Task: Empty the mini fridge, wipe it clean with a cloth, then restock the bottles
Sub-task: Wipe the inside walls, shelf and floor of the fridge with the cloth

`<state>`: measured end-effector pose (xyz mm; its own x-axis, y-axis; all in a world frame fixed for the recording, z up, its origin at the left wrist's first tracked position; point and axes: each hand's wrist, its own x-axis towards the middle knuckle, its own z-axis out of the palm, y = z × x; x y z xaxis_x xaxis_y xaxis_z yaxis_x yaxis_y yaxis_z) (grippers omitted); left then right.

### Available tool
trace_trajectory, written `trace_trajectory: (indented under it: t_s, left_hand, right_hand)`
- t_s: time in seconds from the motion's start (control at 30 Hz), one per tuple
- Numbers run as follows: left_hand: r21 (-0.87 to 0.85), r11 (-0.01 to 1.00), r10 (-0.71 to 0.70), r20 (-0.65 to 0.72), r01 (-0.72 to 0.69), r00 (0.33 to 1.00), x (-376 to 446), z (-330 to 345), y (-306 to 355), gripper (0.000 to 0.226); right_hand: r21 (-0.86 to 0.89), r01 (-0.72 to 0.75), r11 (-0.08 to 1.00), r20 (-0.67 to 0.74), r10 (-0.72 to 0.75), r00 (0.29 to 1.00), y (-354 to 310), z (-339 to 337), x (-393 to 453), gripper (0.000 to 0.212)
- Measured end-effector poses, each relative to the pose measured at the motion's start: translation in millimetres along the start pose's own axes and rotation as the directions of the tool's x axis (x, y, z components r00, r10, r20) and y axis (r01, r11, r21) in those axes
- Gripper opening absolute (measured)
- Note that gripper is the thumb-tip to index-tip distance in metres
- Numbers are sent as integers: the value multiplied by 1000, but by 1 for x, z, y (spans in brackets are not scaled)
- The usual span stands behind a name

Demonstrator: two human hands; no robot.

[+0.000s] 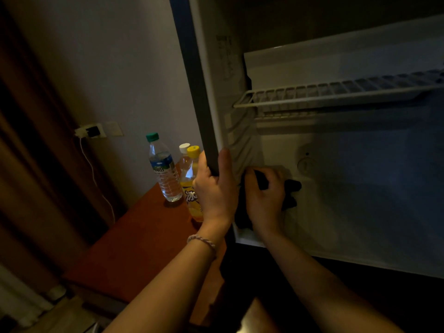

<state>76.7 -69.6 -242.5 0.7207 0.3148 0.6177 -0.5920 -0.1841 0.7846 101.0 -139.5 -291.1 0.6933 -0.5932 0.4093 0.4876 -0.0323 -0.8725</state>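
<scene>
Your left hand [213, 188] is wrapped around the front edge of the mini fridge [360, 212] at its left wall, thumb on the inner side and fingers curled over the dark outer frame. A braided bracelet [201, 241] sits on that wrist. Your right hand [265, 195] is just beside it, inside the cabinet at the lower left corner, fingers closed on a dark cloth [292, 188] that is pressed against the white inner wall and floor; part of the cloth hangs below the palm.

Left of the fridge, on the reddish-brown table [134, 248], stand three bottles close together: a yellow drink bottle [192, 188] with a yellow cap, partly hidden behind your left hand; a white-capped bottle [184, 157] just behind it; and a clear water bottle [164, 169] with a green cap and blue label, all upright.

Inside the fridge the wire shelf [336, 92] is bare and a round dial [306, 164] shows on the rear wall. On the room wall behind the table, a wall socket [92, 132] carries a plug with a white cable hanging down.
</scene>
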Motion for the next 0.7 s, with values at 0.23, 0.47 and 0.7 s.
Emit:
trace_trajectory:
  t_s: [0.23, 0.47, 0.7]
  left_hand:
    - [-13, 1000, -23, 21, 23, 1000, 2, 0, -3, 36]
    - [1, 1000, -17, 7, 17, 1000, 3, 0, -7, 72]
    - [-3, 1000, -7, 29, 7, 1000, 2, 0, -5, 28]
  right_hand:
    - [-33, -130, 991, -33, 129, 991, 16, 11, 54, 19]
    - [-16, -167, 986, -77, 165, 983, 16, 15, 78, 16]
    - [-16, -108, 994, -35, 108, 994, 11, 14, 76, 15]
